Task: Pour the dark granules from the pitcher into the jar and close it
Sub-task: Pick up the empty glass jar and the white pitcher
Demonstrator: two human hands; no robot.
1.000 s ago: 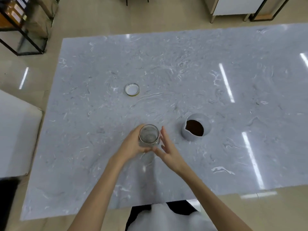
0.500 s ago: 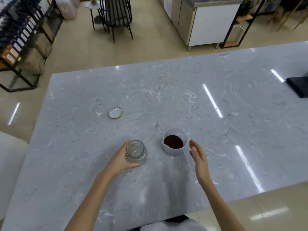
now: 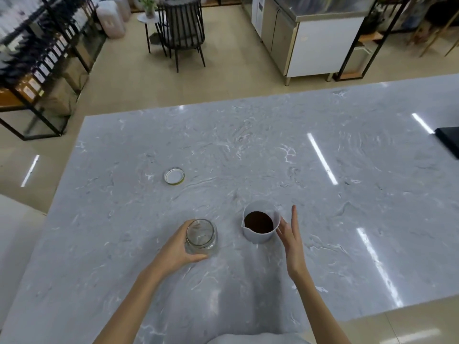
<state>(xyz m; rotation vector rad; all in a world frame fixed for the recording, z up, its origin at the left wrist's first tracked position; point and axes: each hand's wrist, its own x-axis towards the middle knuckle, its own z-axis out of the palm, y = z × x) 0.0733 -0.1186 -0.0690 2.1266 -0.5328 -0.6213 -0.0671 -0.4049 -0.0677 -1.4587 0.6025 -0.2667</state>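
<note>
A clear glass jar (image 3: 201, 235) stands open and upright on the grey marble table (image 3: 323, 219), and my left hand (image 3: 177, 249) is wrapped around its left side. To its right stands a white pitcher (image 3: 260, 225) holding dark granules (image 3: 258, 222). My right hand (image 3: 291, 235) is at the pitcher's right side, fingers spread, touching or almost touching its wall. The jar's lid (image 3: 174, 176) lies flat on the table farther back, to the left, white inside facing up.
A black flat object (image 3: 449, 142) lies at the table's right edge. Beyond the far edge are a black chair (image 3: 182, 31), a metal cabinet (image 3: 310, 38) and black shelving (image 3: 42, 65) on the left. The near table edge is by my body.
My right hand left the jar and moved right, up to the pitcher's side. My left hand keeps hold of the jar. The view tilted up, showing more of the room.
</note>
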